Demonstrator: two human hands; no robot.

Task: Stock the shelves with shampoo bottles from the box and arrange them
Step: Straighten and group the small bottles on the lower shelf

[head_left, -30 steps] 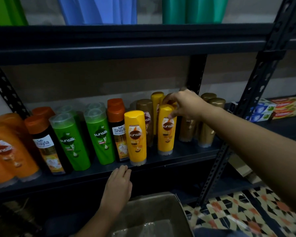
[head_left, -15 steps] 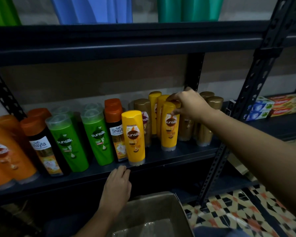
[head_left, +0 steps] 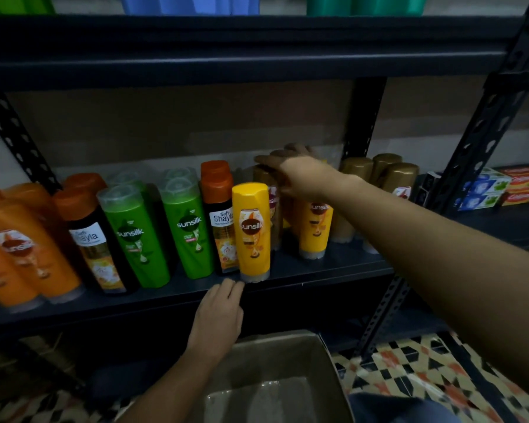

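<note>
Movement marks the right hand [head_left: 300,175]: a moment ago it pinched the top of the rear yellow Sunsilk bottle [head_left: 315,230], and now it has let go and slid leftward, fingers stretched flat over the cap of the brown bottle [head_left: 264,181] behind the front row. The fingers lie straight and blurred; whether they press the cap or only pass above it cannot be told. The left hand [head_left: 219,315] stays where it was, fingers straight and resting on the front lip of the shelf [head_left: 165,297], holding nothing.

Judging by this, the rear yellow bottle counts as placed, and the work has turned to tidying its neighbours.

That bottle stands upright on the shelf, label forward, its grey cap downward, just behind and to the right of the front yellow Sunsilk bottle [head_left: 252,230]. Gold-capped bottles [head_left: 400,175] stand close on its right. The cardboard box [head_left: 275,383] below the shelf shows only clear plastic at its bottom, so it seems nearly emptied, though part of it is out of view.
</note>
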